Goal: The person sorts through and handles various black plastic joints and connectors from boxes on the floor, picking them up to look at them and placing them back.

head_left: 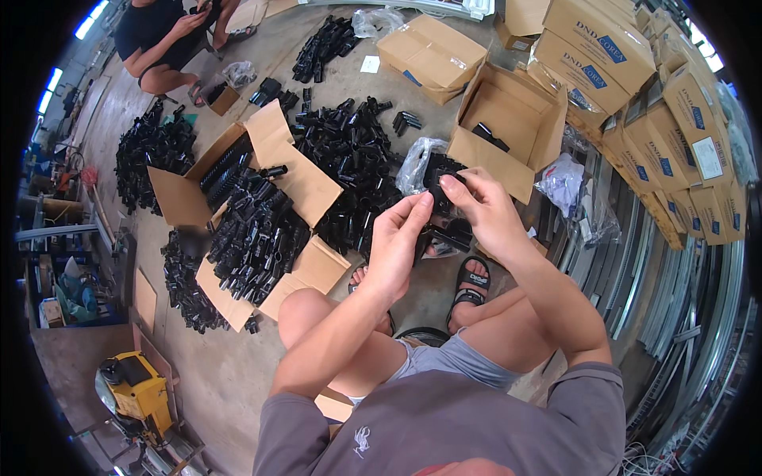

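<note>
Both my hands meet in front of me over a small black plastic part (439, 201), whose exact kind I cannot make out. My left hand (394, 244) pinches it from the left, thumb up. From the other side, my right hand (486, 208) grips it with thumb and bent fingers. More black parts (451, 235) show just below the hands, partly covered by them. A clear plastic bag (416, 168) lies just beyond my fingers. Left of my hands, a large heap of black tubular parts (349, 151) covers the floor.
An opened carton (321, 266) at left overflows with black parts. Another open carton (508, 103) holds a few. Stacked cartons (591, 59) and long metal profiles (627, 278) line the right. A yellow machine (139, 393) stands lower left; another person (163, 47) sits far left.
</note>
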Available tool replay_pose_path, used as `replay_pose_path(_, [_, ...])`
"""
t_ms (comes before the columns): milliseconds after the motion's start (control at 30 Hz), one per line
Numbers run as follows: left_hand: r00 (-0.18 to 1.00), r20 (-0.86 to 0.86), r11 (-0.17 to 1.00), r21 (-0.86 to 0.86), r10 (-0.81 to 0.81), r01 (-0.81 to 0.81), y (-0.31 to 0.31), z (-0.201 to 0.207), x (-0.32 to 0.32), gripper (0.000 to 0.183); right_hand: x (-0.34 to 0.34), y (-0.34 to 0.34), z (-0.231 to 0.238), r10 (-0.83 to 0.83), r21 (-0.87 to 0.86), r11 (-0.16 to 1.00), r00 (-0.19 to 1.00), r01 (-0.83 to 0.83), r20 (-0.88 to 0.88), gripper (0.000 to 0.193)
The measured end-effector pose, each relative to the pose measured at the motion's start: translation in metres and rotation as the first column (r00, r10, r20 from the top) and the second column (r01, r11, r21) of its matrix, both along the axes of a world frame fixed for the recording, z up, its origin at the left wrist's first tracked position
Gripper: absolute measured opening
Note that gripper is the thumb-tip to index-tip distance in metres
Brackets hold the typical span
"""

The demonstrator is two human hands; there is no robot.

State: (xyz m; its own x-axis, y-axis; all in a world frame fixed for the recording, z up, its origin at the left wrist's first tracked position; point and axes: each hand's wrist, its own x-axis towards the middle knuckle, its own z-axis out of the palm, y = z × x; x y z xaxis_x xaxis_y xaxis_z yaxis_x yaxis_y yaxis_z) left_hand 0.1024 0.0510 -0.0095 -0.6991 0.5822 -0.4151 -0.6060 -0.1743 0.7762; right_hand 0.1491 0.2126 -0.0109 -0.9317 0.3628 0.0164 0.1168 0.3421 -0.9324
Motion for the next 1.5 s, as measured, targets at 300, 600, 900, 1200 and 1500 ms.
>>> replay_pose_path(300, [0.995, 0.039, 0.996, 0.005, 0.09, -0.09, -0.006, 0.001, -0.016, 0.024, -0.023, 0.026, -0.032, -0.083, -0.204, 0.974, 0.994, 0.095, 0.066, 0.036])
replay_pose_path(600, [0.964, 0.148, 0.94, 0.231, 0.222, -0.252, -0.026, 0.007, -0.038, 0.028, -0.035, 0.002, -0.222, 0.265, 0.252, 0.621, 0.501, -0.742, 0.824, 0.023])
replay_pose_path(900, [0.932, 0.147, 0.92, 0.169, 0.33, -0.353, -0.032, 0.012, -0.04, 0.026, -0.017, -0.077, -0.36, -0.131, 0.42, 0.866, 0.687, -0.272, 0.715, 0.024])
replay_pose_path(1200, [0.934, 0.042, 0.929, 0.092, 0.356, -0.358, -0.019, 0.023, -0.035, 0.024, -0.02, -0.062, -0.336, -0.234, 0.412, 0.895, 0.608, -0.17, 0.759, 0.024])
replay_pose_path(1500, [0.937, 0.104, 0.923, 0.167, 0.333, -0.346, -0.012, 0.015, -0.036, 0.022, -0.031, -0.041, -0.293, 0.025, 0.339, 0.879, 0.744, -0.334, 0.668, 0.023])
